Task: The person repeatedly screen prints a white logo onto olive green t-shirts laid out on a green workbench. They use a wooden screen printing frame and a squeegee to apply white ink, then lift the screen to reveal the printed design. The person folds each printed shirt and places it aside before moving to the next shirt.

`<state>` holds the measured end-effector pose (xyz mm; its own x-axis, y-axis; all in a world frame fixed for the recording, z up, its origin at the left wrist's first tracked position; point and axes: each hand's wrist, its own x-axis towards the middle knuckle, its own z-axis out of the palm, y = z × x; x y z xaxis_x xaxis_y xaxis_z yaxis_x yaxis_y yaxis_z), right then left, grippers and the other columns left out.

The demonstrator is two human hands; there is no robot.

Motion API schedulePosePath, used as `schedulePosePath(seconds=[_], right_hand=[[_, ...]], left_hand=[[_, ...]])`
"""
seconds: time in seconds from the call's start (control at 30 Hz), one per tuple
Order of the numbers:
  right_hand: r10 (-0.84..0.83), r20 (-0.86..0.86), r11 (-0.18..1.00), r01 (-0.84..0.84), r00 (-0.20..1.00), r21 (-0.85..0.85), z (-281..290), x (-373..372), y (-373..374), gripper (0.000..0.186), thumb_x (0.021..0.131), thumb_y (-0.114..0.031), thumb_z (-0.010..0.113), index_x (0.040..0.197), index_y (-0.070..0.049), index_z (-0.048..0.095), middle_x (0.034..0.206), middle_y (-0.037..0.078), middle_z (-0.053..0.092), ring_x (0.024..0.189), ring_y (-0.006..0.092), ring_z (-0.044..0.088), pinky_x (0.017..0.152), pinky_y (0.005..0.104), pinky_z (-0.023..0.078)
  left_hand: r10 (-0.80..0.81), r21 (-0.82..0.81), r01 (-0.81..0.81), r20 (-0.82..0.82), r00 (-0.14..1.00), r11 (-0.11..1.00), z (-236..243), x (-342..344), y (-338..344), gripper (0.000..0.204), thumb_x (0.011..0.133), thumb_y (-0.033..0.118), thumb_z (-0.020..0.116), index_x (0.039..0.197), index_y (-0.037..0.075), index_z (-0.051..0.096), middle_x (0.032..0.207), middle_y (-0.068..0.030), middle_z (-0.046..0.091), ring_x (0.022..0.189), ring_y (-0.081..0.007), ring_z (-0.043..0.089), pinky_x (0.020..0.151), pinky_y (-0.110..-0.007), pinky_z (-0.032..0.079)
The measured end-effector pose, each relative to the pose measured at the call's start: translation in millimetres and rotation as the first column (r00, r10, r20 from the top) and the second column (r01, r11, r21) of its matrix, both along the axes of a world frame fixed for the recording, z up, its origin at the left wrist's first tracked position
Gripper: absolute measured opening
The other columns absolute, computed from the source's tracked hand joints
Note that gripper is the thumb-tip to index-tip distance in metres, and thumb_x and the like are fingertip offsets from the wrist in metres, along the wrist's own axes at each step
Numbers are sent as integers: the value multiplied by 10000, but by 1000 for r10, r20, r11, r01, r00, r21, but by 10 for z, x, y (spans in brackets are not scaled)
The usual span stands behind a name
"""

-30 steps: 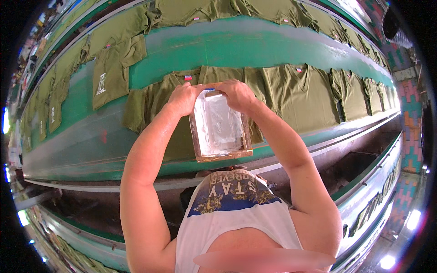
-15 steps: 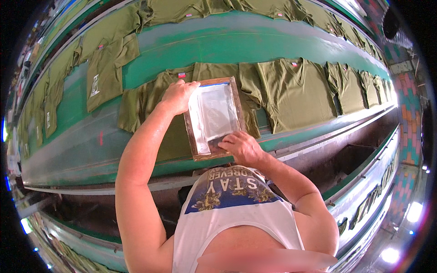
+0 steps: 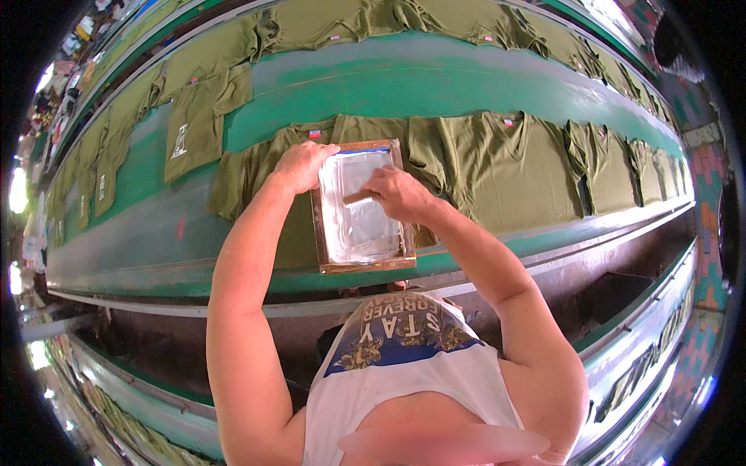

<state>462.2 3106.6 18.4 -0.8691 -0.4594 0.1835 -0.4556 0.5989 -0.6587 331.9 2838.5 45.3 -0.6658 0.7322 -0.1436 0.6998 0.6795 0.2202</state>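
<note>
A wood-edged printing screen point(image 3: 367, 266) lies over an olive T-shirt point(image 3: 247, 172) on the long green table. White ink is smeared across its mesh, and a blue strip runs along its far edge. My left hand point(image 3: 305, 165) is closed on the frame's far left corner. In my right hand point(image 3: 399, 194) is a small brown squeegee point(image 3: 357, 198), held against the mesh around the middle of the screen. The fingers partly cover the squeegee. Most of the shirt's front is hidden beneath the screen.
Several more olive T-shirts lie along the table point(image 3: 350, 78), such as a V-neck shirt point(image 3: 509, 175) to the right. On the left, a shirt point(image 3: 190, 136) bears a white print. A dark trough point(image 3: 536, 287) runs along the table's near side.
My right hand has moved from the near end of the screen to its middle, taking the squeegee away from me. My left hand stays on the far left corner. The view has shifted slightly.
</note>
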Motion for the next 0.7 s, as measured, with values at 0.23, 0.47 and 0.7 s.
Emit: schedulePosePath(seconds=[0.23, 0.47, 0.7], right_hand=[[-60, -194, 998, 57, 979, -23, -91, -591, 36, 355, 921, 26, 716, 1262, -34, 793, 1181, 202, 785, 1180, 437, 707, 1033, 545, 567], [-22, -119, 997, 31, 993, 69, -93, -618, 36, 477, 867, 50, 662, 1292, -110, 808, 1267, 186, 772, 1228, 412, 709, 1114, 516, 560], [-15, -80, 989, 27, 997, 144, -84, -293, 0, 494, 844, 43, 671, 1289, -119, 812, 1253, 156, 770, 1162, 409, 734, 1056, 512, 594]], left_hand=[[84, -18, -84, -23, 996, 996, 62, 65, 101, 662, 860, 11, 811, 1495, 160, 698, 1279, -132, 797, 1237, -364, 742, 1060, -493, 625], [131, -39, -132, -24, 991, 991, 77, 94, 132, 645, 887, 22, 805, 1502, 183, 700, 1298, -155, 791, 1253, -365, 735, 1068, -492, 620], [130, -9, -129, 48, 990, 992, -99, 8, 31, 833, 746, -38, 913, 1518, 177, 686, 1416, -128, 746, 1329, -356, 696, 1133, -477, 592]])
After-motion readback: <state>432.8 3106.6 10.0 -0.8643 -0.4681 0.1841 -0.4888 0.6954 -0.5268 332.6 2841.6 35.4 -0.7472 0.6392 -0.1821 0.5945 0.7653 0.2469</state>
